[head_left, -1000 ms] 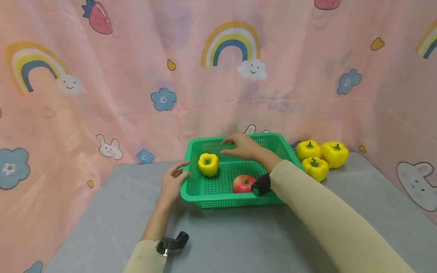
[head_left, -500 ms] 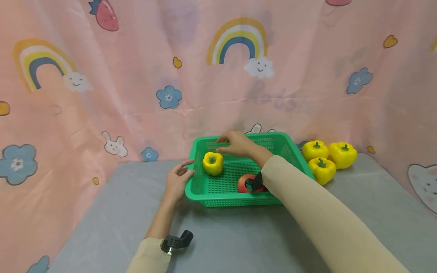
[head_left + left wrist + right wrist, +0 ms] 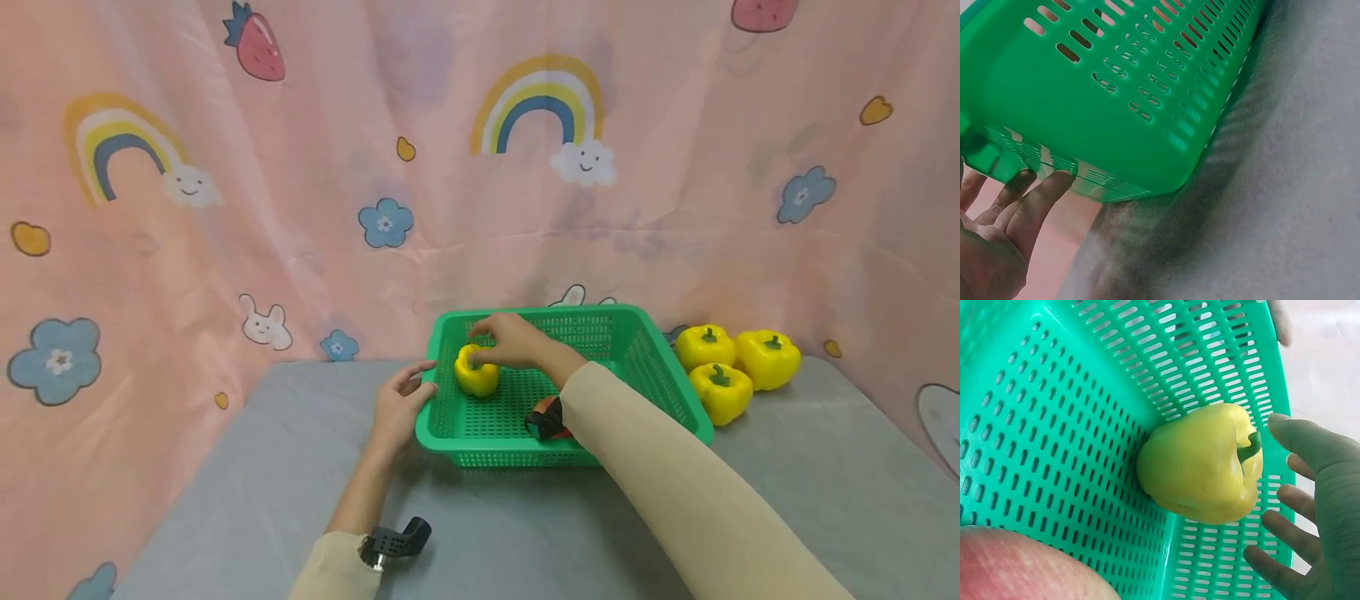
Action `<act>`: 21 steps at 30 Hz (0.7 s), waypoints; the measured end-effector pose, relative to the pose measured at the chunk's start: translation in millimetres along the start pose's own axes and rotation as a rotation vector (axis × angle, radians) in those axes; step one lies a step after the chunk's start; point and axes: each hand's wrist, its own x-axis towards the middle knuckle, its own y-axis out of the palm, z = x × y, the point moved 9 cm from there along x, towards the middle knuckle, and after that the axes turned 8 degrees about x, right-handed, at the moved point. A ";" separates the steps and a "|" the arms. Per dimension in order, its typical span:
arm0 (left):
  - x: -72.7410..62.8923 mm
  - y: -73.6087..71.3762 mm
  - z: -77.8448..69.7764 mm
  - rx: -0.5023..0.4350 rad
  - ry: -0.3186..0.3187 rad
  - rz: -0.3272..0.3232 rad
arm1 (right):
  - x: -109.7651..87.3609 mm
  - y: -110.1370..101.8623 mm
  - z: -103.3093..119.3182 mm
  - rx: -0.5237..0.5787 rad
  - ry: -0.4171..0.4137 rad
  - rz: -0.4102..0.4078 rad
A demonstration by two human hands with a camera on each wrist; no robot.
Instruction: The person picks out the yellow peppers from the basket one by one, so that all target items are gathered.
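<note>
Over the left part of a green basket point(image 3: 442, 442) hovers my right hand point(image 3: 516, 340), its fingers point(image 3: 1294, 537) spread and its thumb apart. A yellow bell pepper point(image 3: 477, 377) stands inside, just below that hand; the right wrist view shows a gap between the pepper's stem end point(image 3: 1249, 447) and the fingertips. My left hand point(image 3: 401, 408) is at the basket's left side, fingertips point(image 3: 1057, 181) resting against the outer wall and thumb at the rim. A red apple point(image 3: 1029, 569) lies in the basket's front part, mostly hidden in the head view by the right wrist camera.
Several more yellow bell peppers, such as the nearest one point(image 3: 722, 396), sit on the grey tabletop point(image 3: 525, 533) right of the basket. A pink patterned curtain point(image 3: 300, 167) hangs behind the table.
My right hand has moved left and nearer to me, from beside the yellow bell pepper to right over it. The left hand stays at the basket's side. The whole view has shifted slightly.
</note>
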 end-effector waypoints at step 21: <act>-2.9 2.1 -1.0 0.008 -0.004 -0.001 | 7.5 13.9 -4.6 -0.003 0.029 0.059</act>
